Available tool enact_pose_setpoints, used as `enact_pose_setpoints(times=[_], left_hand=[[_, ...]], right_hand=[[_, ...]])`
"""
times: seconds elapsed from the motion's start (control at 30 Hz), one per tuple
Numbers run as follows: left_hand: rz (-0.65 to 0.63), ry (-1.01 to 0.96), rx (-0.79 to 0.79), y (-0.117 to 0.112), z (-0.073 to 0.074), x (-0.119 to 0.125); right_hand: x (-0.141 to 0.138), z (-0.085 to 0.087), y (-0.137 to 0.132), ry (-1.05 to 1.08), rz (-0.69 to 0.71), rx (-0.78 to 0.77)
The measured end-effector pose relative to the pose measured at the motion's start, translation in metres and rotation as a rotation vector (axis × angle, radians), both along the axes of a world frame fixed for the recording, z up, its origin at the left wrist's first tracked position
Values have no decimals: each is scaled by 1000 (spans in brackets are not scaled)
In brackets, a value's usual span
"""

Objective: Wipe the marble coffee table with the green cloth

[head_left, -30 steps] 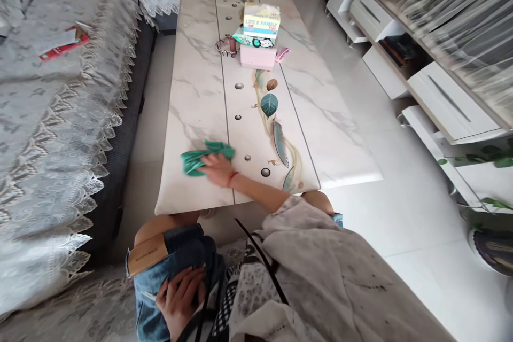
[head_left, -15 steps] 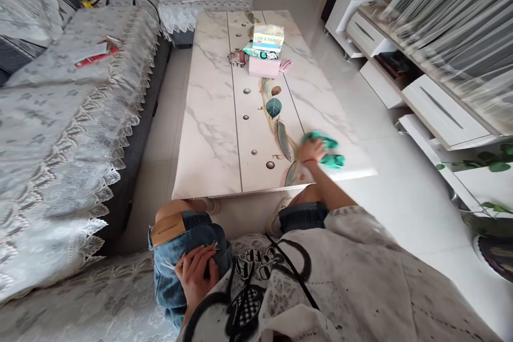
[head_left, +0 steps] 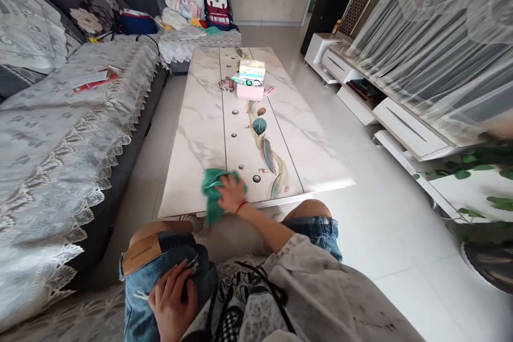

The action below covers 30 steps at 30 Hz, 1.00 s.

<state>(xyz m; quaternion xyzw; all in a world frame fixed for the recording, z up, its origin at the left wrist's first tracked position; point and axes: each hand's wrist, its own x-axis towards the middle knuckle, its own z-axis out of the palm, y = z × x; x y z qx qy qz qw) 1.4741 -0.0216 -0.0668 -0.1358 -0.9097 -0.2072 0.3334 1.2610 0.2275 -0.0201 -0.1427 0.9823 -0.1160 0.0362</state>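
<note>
My right hand (head_left: 232, 193) presses a green cloth (head_left: 212, 192) onto the near edge of a long white marble coffee table (head_left: 200, 123). Part of the cloth hangs over the table's front edge. The fingers are curled on the cloth. My left hand (head_left: 173, 299) rests on my left thigh, fingers bent against the blue denim shorts (head_left: 148, 272), holding nothing I can see. I am seated with both knees close to the table's near end.
At the table's far end stand a tissue box (head_left: 251, 70), a pink box (head_left: 244, 92) and small items. A lace-covered sofa (head_left: 60, 128) runs along the left. White drawer units (head_left: 401, 125) line the right, with a plant (head_left: 476, 171) nearby.
My right hand swept the green cloth from the table's left side to its right corner, then back to the near middle edge. The view has tilted up.
</note>
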Motion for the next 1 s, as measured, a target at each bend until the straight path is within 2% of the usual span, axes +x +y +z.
enact_pose_setpoints(times=[0.07,0.17,0.23,0.3,0.33,0.4,0.47,0.53,0.63,0.7,0.8,0.87,0.93,1.0], left_hand=[[9,-6,12,-2,0,0],[6,-10,11,-7,0,-3],[4,-2,-7,-9,1,-5],[2,11,-24,-10,2,-6],[3,14,-30,-11,3,-6],[10,16,-40,-11,4,-4],[18,2,-50,-13,4,0],[8,-21,-62,-17,1,4],[-19,-53,-42,-24,-4,10],[-37,-62,-5,-28,-7,13],[-67,-57,39,-31,-7,15],[-66,-44,55,-33,-5,17],[-54,-24,60,-35,-4,19],[-43,-10,57,-37,-3,22]], right_hand=[[4,8,98,-21,-242,43],[20,21,246,-38,-716,70],[31,27,323,-30,-1043,20],[37,30,368,-17,-1288,-36],[38,30,379,-10,-1380,-51],[37,28,378,17,-1527,-72],[35,25,356,47,-1626,-116],[33,20,319,50,-1633,-158],[33,8,230,39,-1463,-151],[31,-1,146,31,-1197,-92],[25,-13,-3,-1,-570,-48],[17,-19,-96,-12,-215,-78],[10,-22,-167,7,-3,-86],[6,-25,-205,43,98,-69]])
